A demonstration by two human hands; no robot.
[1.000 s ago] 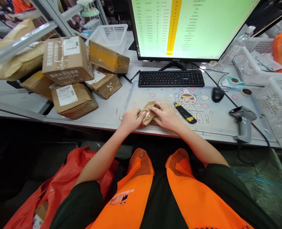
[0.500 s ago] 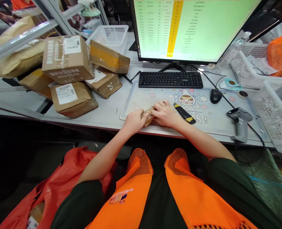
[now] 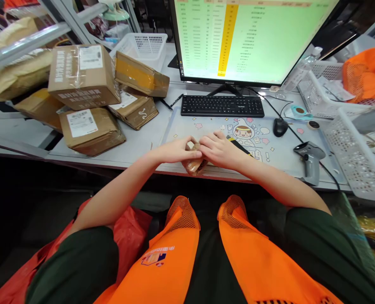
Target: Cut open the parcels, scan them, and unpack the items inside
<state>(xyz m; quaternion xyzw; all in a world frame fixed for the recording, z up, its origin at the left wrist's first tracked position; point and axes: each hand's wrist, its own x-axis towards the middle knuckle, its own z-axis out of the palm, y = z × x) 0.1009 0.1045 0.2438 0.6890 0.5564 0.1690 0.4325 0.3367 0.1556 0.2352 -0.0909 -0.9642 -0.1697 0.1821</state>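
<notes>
Both my hands hold a small brown taped parcel (image 3: 194,164) just above the desk's front edge. My left hand (image 3: 176,150) grips its left side with the fingers curled over the top. My right hand (image 3: 219,150) closes on its right side. Most of the parcel is hidden by my fingers. A yellow and black box cutter (image 3: 242,148) lies on the cartoon desk mat (image 3: 263,147), partly behind my right hand.
A pile of taped cardboard boxes (image 3: 86,97) fills the left of the desk. A keyboard (image 3: 222,105), monitor (image 3: 251,38) and mouse (image 3: 279,126) stand behind the mat. A barcode scanner (image 3: 308,158) and white baskets (image 3: 355,156) are at the right. A red bag (image 3: 127,228) lies below left.
My hands have drawn the parcel from the mat toward me, lifted to the desk's front edge. The box cutter is now partly covered by my right hand.
</notes>
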